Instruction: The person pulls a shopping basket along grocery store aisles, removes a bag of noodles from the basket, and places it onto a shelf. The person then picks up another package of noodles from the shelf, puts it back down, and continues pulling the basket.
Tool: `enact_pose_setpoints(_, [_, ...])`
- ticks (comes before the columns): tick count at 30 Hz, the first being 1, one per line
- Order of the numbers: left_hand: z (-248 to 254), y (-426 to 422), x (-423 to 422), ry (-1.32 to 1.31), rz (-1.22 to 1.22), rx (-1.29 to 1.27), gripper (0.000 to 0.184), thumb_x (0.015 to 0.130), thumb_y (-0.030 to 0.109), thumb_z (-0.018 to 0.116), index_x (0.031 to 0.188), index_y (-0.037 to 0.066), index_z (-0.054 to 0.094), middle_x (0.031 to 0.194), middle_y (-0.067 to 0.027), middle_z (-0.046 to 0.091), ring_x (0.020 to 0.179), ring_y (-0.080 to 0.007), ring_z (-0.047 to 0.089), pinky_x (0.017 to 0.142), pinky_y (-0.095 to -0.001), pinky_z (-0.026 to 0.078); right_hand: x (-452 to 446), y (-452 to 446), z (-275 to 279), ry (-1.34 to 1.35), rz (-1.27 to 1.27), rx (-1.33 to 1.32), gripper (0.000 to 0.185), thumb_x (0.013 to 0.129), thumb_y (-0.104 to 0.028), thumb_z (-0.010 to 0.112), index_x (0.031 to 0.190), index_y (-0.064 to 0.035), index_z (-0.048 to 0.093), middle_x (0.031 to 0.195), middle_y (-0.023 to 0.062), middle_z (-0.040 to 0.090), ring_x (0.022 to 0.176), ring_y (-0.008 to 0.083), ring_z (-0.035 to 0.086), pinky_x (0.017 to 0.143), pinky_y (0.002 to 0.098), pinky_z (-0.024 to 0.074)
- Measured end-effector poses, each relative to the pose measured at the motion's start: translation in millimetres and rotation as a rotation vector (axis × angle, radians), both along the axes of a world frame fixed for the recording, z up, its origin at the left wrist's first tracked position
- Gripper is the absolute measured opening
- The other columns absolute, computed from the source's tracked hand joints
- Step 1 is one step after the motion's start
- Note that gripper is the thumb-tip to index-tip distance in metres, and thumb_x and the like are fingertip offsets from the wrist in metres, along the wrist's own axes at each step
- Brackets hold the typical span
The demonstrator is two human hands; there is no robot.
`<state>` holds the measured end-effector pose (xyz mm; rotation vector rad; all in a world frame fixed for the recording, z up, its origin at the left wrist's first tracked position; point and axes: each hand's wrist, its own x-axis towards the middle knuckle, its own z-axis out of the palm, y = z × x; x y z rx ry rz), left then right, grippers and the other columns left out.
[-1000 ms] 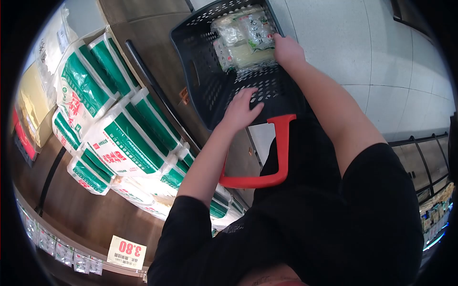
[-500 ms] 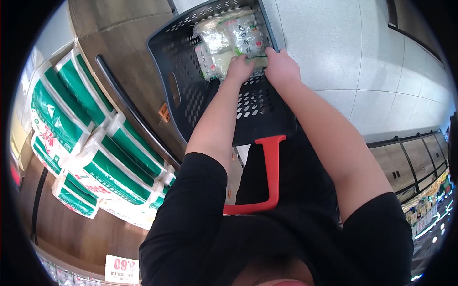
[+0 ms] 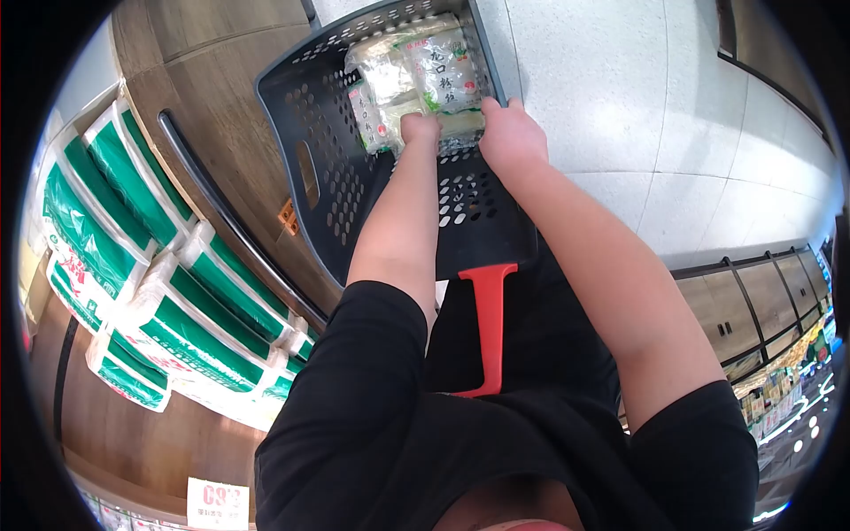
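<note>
A dark grey perforated shopping basket [image 3: 332, 190] with a red handle [image 3: 490, 332] stands in front of me. Clear plastic packs of vermicelli [image 3: 447, 75] with printed labels lie in its far end. My left hand [image 3: 421, 130] is inside the basket, fingers curled against the near edge of the packs; its fingertips are partly hidden. The right-hand basket rim passes between the thumb and fingers of my right hand [image 3: 515, 140], which is closed on it beside the packs.
Green-and-white plastic-wrapped packages [image 3: 208, 341] are stacked on a wooden shelf at the left. A dark rail [image 3: 221, 195] runs along the shelf front. A price card [image 3: 218, 504] hangs at lower left. Pale floor tiles [image 3: 602, 97] and wooden cabinets [image 3: 722, 310] lie to the right.
My left hand has drawn down slightly, and its fingers have curled in. The basket has shifted a little left in view; my right hand stays at its rim.
</note>
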<state>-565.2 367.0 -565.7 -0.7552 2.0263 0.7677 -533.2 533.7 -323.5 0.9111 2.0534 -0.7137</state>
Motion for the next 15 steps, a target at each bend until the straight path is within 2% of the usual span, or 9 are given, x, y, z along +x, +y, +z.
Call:
enact_pose_setpoints(2, [-12.1, -8.1, 1.5, 0.09, -0.122, -0.023, 0.04, 0.084, -0.004, 0.067, 0.122, -0.009, 0.055, 0.095, -0.0179, 0.068, 0.069, -0.0242, 0.07, 0.059, -0.0328, 0.056, 0.8, -0.2, 0.1, 0.005, -0.017, -0.009, 0.029, 0.094, -0.009, 0.054, 0.122, -0.0095, 0.061, 0.121, 0.0211, 0.059, 0.109, 0.0383, 0.067, 0.09, 0.0466, 0.0569])
enact_pose_setpoints(5, [-19.2, -15.2, 3.8, 0.086, -0.099, 0.026, 0.038, 0.083, -0.009, 0.064, 0.12, -0.008, 0.057, 0.096, -0.0168, 0.068, 0.07, -0.0243, 0.07, 0.059, -0.0328, 0.057, 3.9, -0.1, 1.4, 0.051, -0.008, -0.017, 0.027, 0.095, -0.011, 0.054, 0.121, -0.0086, 0.062, 0.12, 0.0211, 0.06, 0.11, 0.038, 0.067, 0.09, 0.0467, 0.0567])
enact_pose_setpoints(8, [50.4, 3.7, -14.4, -0.178, 0.124, 0.153, 0.038, 0.078, -0.013, 0.064, 0.116, -0.007, 0.065, 0.101, -0.0185, 0.069, 0.08, -0.0225, 0.07, 0.064, -0.0311, 0.057, 5.3, -2.8, -6.0, 0.048, -0.012, -0.015, 0.037, 0.089, -0.006, 0.058, 0.125, -0.0135, 0.061, 0.121, 0.0206, 0.06, 0.107, 0.0388, 0.067, 0.091, 0.0484, 0.0553])
enact_pose_setpoints(11, [73.7, -6.7, -18.2, -0.094, 0.247, 0.357, 0.037, 0.079, -0.015, 0.063, 0.116, -0.008, 0.063, 0.1, -0.0159, 0.068, 0.076, -0.0214, 0.067, 0.064, -0.027, 0.056, 3.1, -3.8, -2.3, 0.062, -0.023, -0.007, 0.033, 0.091, -0.009, 0.058, 0.124, -0.0125, 0.061, 0.12, 0.021, 0.06, 0.108, 0.0383, 0.066, 0.091, 0.0484, 0.0552])
enact_pose_setpoints(12, [99.9, -6.1, -28.9, -0.146, 0.218, 0.428, 0.032, 0.08, -0.015, 0.063, 0.112, -0.008, 0.062, 0.097, -0.0131, 0.067, 0.074, -0.0215, 0.067, 0.061, -0.0278, 0.057, 3.6, -3.9, -3.2, 0.084, -0.012, 0.002, 0.03, 0.093, -0.011, 0.057, 0.123, -0.011, 0.061, 0.12, 0.021, 0.061, 0.106, 0.0384, 0.067, 0.091, 0.0478, 0.0556])
enact_pose_setpoints(14, [134.4, -13.5, -38.5, -0.182, 0.178, 0.451, 0.028, 0.083, -0.014, 0.061, 0.11, -0.008, 0.062, 0.098, -0.0126, 0.067, 0.081, -0.0223, 0.067, 0.069, -0.0295, 0.057, 7.2, -4.8, -5.4, 0.131, 0.01, 0.024, 0.026, 0.096, -0.015, 0.054, 0.12, -0.0081, 0.062, 0.118, 0.021, 0.062, 0.103, 0.0385, 0.069, 0.089, 0.0467, 0.0565])
enact_pose_setpoints(15, [154.3, -13.1, -43.8, -0.194, 0.156, 0.471, 0.026, 0.084, -0.014, 0.06, 0.109, -0.008, 0.062, 0.098, -0.0124, 0.066, 0.084, -0.0227, 0.067, 0.073, -0.0304, 0.057, 7.9, -3.8, -3.9, 0.128, 0.004, 0.016, 0.028, 0.095, -0.016, 0.056, 0.122, -0.0088, 0.061, 0.119, 0.0211, 0.061, 0.107, 0.039, 0.068, 0.089, 0.0475, 0.0564])
